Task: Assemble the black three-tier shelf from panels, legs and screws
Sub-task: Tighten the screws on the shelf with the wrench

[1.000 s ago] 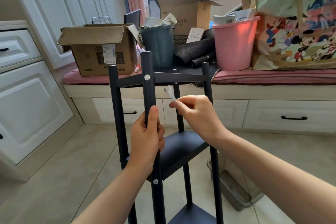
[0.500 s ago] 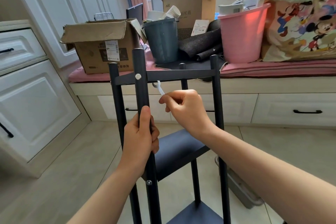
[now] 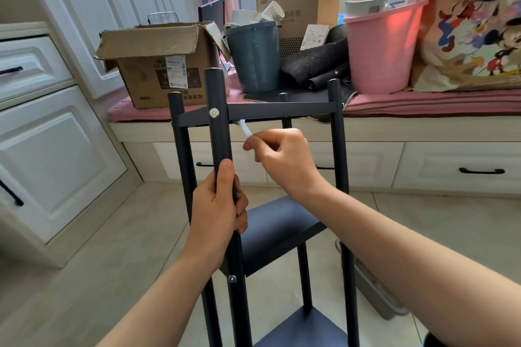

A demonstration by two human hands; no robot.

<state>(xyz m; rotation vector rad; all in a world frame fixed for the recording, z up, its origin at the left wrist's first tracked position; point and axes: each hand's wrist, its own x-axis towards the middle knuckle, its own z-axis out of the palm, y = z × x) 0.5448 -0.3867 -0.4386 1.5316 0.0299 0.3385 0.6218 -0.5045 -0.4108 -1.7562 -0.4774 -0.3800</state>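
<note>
The black shelf point(image 3: 282, 222) is standing upright on the tiled floor point(image 3: 98, 262), its three dark panels sitting between four round legs. The left hand point(image 3: 218, 211) is wrapping its grip around the nearest leg point(image 3: 222, 149), between two pale screw heads. The right hand point(image 3: 282, 158) is pinching a small white tool point(image 3: 244, 129), whose tip is reaching under the top panel's front edge beside that leg. Bare floor is lying open to the left. Beyond, the window seat point(image 3: 423, 105) is carrying a cardboard box point(image 3: 160, 65), a grey bin point(image 3: 253, 56) and a pink bucket point(image 3: 380, 48).
</note>
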